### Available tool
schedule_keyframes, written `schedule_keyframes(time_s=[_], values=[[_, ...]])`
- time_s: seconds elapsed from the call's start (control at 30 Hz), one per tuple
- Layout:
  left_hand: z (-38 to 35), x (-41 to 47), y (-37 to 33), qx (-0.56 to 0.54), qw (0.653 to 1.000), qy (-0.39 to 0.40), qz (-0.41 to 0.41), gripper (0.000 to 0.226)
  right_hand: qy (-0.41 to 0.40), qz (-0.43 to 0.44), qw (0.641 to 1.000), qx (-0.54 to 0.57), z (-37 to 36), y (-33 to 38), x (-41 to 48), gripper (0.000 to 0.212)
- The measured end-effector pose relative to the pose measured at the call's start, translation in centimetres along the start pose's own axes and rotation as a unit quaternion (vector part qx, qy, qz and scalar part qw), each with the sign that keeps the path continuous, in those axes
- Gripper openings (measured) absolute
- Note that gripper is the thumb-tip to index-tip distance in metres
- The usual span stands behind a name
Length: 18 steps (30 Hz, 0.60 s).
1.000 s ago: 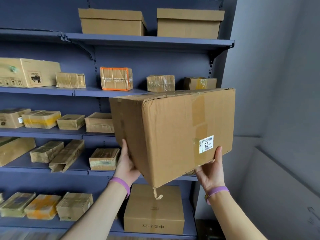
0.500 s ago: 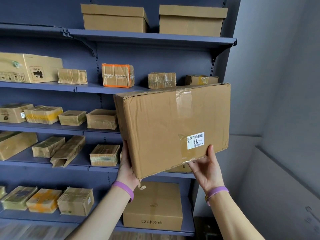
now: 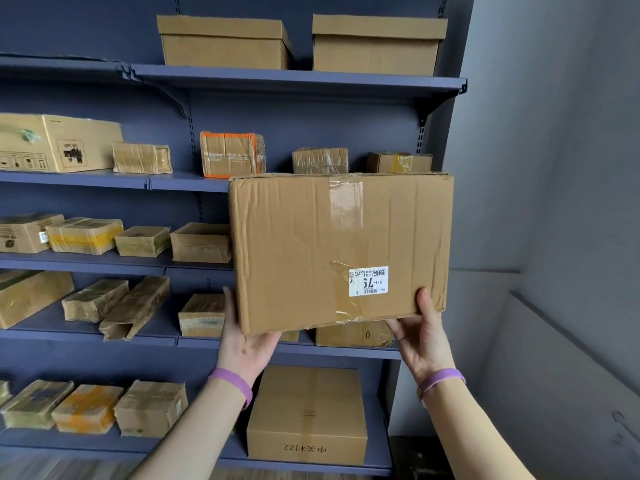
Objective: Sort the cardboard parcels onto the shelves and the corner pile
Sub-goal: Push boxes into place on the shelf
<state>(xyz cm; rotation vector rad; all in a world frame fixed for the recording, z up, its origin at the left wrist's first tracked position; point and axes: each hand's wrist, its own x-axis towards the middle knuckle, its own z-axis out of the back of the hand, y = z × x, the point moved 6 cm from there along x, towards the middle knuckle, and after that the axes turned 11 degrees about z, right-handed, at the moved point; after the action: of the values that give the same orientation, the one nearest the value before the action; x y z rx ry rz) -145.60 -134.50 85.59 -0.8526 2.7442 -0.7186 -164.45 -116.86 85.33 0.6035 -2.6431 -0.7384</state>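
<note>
- The left hand (image 3: 247,344) cups the lower left corner of the large parcel (image 3: 341,251). Its palm is turned up under the bottom edge and its thumb stands up along the box's left side.
- The right hand (image 3: 422,337) grips the lower right corner, with the thumb pressed on the front face and the palm below.
- The fingers of both hands are behind the cardboard, so I cannot tell how far they curl.
- Each wrist wears a purple wristband (image 3: 232,382).
- The large parcel is held up in the centre right of the frame, in front of the shelves (image 3: 298,81), with its broad creased face towards the camera.
- A strip of clear tape (image 3: 346,206) runs down that face from the top edge, and a white label (image 3: 368,280) sits low on the right, printed upside down.
- Just behind the parcel's lower edge, a small box (image 3: 353,334) stands on a shelf between the two hands.
- Below the hands, on the bottom shelf, lies a flat square box (image 3: 306,414).
- At the left of the frame, rows of taped packets (image 3: 85,235) fill the middle shelves.
- An orange-edged parcel (image 3: 232,154) stands above the large parcel's upper left corner.
- Two lidded boxes (image 3: 223,41) sit side by side on the top shelf.
- A pale wall (image 3: 554,168) fills the right of the frame.
</note>
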Motion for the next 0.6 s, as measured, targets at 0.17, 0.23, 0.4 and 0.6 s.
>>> schedule_keyframes(time_s=[0.17,0.23,0.4,0.6], values=[[-1.6,-0.3,2.8,-0.056,0.993,0.095,0.047,0.124,-0.033,0.05,0.998,0.011,-0.7,-0.5,-0.3,0.079],[-2.1,0.1,3.9,-0.052,0.991,0.099,0.07,0.141,-0.013,0.068,0.998,0.003,-1.1,-0.5,-0.3,0.073],[-3.4,1.2,6.5,-0.051,0.994,0.042,0.082,0.081,0.005,0.08,0.997,-0.013,-1.3,-1.3,-1.6,0.067],[-2.7,1.6,6.0,-0.067,0.997,-0.025,0.035,0.059,0.028,0.065,0.996,-0.046,-1.4,-1.5,-2.3,0.069]])
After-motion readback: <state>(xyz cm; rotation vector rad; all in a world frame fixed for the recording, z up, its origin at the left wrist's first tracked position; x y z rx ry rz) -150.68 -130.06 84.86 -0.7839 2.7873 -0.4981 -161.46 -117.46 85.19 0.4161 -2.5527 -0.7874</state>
